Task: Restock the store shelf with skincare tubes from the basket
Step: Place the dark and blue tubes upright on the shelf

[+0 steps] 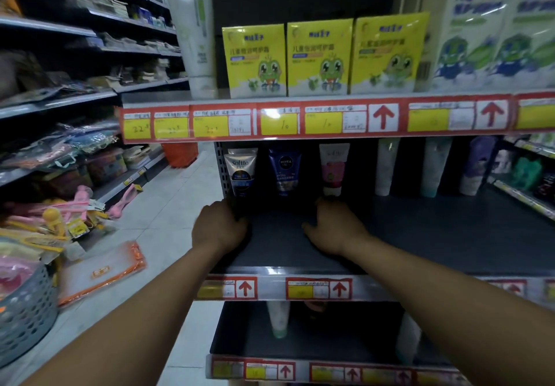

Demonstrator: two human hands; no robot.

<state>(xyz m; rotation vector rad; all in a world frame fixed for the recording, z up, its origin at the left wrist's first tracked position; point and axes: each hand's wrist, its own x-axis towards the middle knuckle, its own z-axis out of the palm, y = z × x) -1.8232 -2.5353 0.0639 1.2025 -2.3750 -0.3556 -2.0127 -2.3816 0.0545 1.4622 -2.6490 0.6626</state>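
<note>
— Grey metal is seen underfoot of both hands: the middle shelf point(450, 235), where the tubes are stood upright on their caps along the back.

— Which tubes are nearest the hands?

— A silver Softto tube point(241, 172) is reached by the left hand point(220, 226), whose fingers are curled at its dark cap; whether it is gripped cannot be told. A pink-and-white tube point(332, 169) is touched at its base by the right hand point(336, 226), fingers bent, thumb spread.

— And between them?

— A blue Nivea tube point(283, 170) is left untouched. A grey basket point(27, 319) is seen on the floor, far left.
</note>
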